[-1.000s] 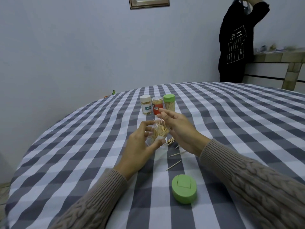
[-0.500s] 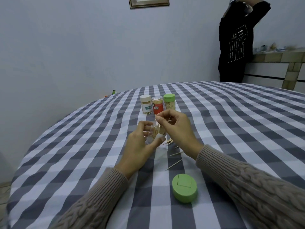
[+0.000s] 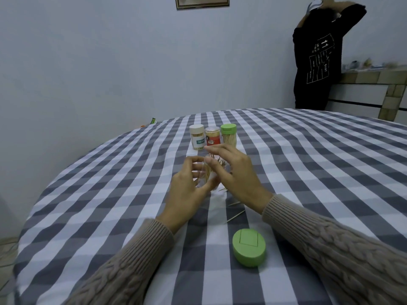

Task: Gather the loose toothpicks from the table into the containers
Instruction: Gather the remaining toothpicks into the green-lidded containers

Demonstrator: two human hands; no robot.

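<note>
My left hand (image 3: 187, 190) grips a clear toothpick container (image 3: 208, 175) held just above the checked tablecloth, with toothpicks standing in it. My right hand (image 3: 233, 175) is over the container's mouth, fingers spread and relaxed against the toothpick tips. A few loose toothpicks (image 3: 235, 216) lie on the cloth below my right wrist. The container's green lid (image 3: 249, 250) lies near me on the table. Three closed containers stand behind my hands: a white-lidded one (image 3: 197, 139), a red-labelled one (image 3: 213, 139) and a green-lidded one (image 3: 229, 136).
The round table (image 3: 308, 161) carries a grey and white checked cloth. A person in a black top (image 3: 317, 53) stands at the back right beside a tiled counter (image 3: 372, 80). A framed picture (image 3: 202, 2) hangs on the wall.
My right hand has gone from pinching toothpicks at the container's mouth to spreading its fingers over it. The container has tipped more upright in my left hand.
</note>
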